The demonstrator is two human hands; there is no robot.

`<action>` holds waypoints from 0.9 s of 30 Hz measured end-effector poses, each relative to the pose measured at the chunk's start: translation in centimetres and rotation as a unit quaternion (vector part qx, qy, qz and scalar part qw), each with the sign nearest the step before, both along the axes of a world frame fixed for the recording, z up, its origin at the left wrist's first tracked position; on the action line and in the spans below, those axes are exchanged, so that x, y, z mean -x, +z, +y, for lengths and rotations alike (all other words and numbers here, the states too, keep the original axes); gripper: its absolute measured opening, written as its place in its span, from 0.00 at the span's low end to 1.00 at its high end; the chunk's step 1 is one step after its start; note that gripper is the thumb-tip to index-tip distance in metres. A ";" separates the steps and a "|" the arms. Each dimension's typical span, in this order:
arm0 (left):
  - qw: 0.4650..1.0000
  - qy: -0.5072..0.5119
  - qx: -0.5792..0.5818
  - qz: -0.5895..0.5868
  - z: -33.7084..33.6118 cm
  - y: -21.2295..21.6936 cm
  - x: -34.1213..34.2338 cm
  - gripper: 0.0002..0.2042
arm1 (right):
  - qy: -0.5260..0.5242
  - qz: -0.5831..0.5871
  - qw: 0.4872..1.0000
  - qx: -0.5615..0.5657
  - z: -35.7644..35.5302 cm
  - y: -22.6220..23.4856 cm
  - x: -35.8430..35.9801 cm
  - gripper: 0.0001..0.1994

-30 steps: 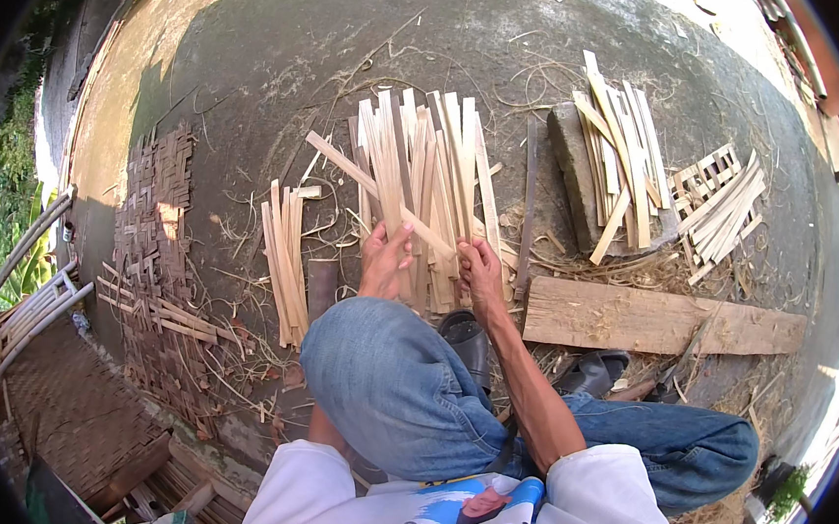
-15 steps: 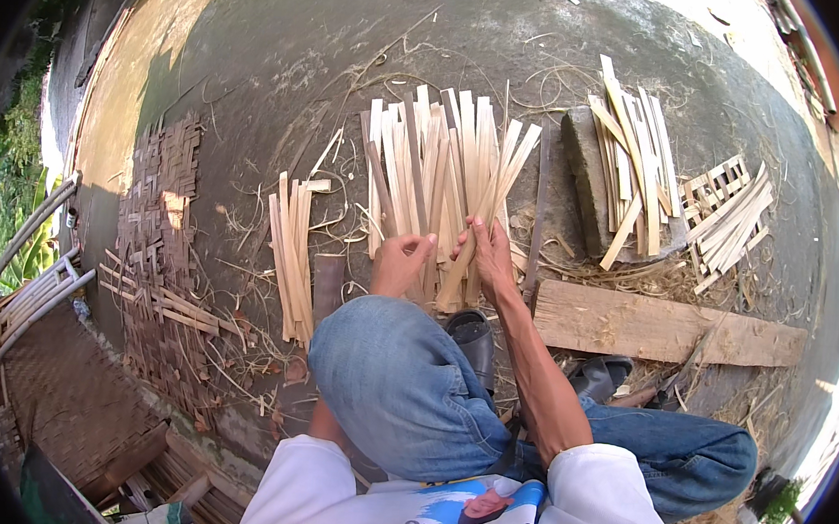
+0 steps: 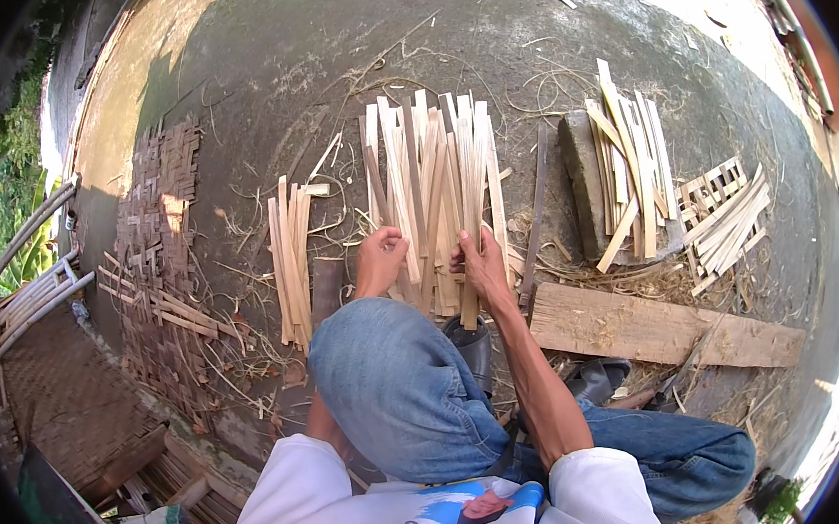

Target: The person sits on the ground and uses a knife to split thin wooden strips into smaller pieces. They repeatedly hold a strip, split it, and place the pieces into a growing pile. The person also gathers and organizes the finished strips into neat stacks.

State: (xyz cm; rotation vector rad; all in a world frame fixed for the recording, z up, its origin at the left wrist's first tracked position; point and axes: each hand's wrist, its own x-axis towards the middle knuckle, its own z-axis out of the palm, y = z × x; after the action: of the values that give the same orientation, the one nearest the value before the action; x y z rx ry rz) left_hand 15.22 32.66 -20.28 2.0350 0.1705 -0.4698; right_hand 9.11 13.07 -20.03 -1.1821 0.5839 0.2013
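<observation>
A fan of several pale and brown bamboo strips (image 3: 439,180) lies on the ground in front of me. My left hand (image 3: 380,261) is at its left side, fingers curled and pinched against the edge of a pale strip. My right hand (image 3: 483,269) is closed around a strip at the right side of the bundle. That strip's lower end (image 3: 470,310) sticks out below the hand, toward my shoe. The fingertips of the right hand are partly hidden behind the strips.
Left of the bundle lies a smaller pile of strips (image 3: 288,262) and a woven mat (image 3: 159,212). On the right, strips lean on a stone block (image 3: 581,191), with a wooden plank (image 3: 666,328) nearer and a bladed tool (image 3: 693,357) over it. Shavings litter the ground.
My left hand has moved slightly left, away from the right hand. The strip in my right hand has straightened, and the strips at the bundle's right have drawn closer together.
</observation>
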 end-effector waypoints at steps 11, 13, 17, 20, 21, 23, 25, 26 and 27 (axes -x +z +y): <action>0.975 -0.034 0.187 0.118 -3.2 -0.8 3.8 0.23 | 0.010 -0.077 0.992 0.096 4.5 2.1 -2.3 0.22; 0.993 -0.008 0.103 0.051 -3.9 -1.3 4.6 0.26 | 0.040 -0.048 0.996 0.057 5.0 2.5 -2.0 0.30; 0.998 -0.045 -0.002 0.032 -4.0 1.0 4.4 0.28 | 0.071 0.025 0.997 -0.005 5.7 1.4 -1.4 0.43; 0.994 0.014 0.084 0.075 -4.5 3.1 4.6 0.27 | 0.095 0.002 0.995 -0.012 5.9 1.0 -1.4 0.48; 0.997 0.027 0.056 0.047 -4.4 3.5 4.8 0.25 | 0.105 -0.018 0.994 0.005 6.0 1.3 -1.3 0.49; 0.999 0.052 -0.001 -0.007 -3.9 4.2 5.3 0.22 | 0.140 -0.010 0.990 0.031 5.9 2.1 -1.0 0.47; 0.987 0.089 0.134 -0.005 -1.7 1.9 5.6 0.21 | 0.194 -0.017 0.976 0.095 6.5 2.5 -0.9 0.46; 0.975 0.105 0.198 -0.004 -0.8 1.4 5.6 0.20 | 0.225 -0.028 0.963 0.143 6.7 2.5 -0.9 0.45; 0.972 0.117 0.203 -0.011 0.4 1.0 5.9 0.19 | 0.257 -0.039 0.947 0.189 7.1 2.7 -0.9 0.44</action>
State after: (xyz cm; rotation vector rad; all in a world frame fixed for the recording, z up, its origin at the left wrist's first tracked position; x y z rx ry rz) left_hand 9.34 33.08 -19.26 1.5947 0.2747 -0.3033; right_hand 10.03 20.16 -17.38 -1.6994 0.2356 0.4983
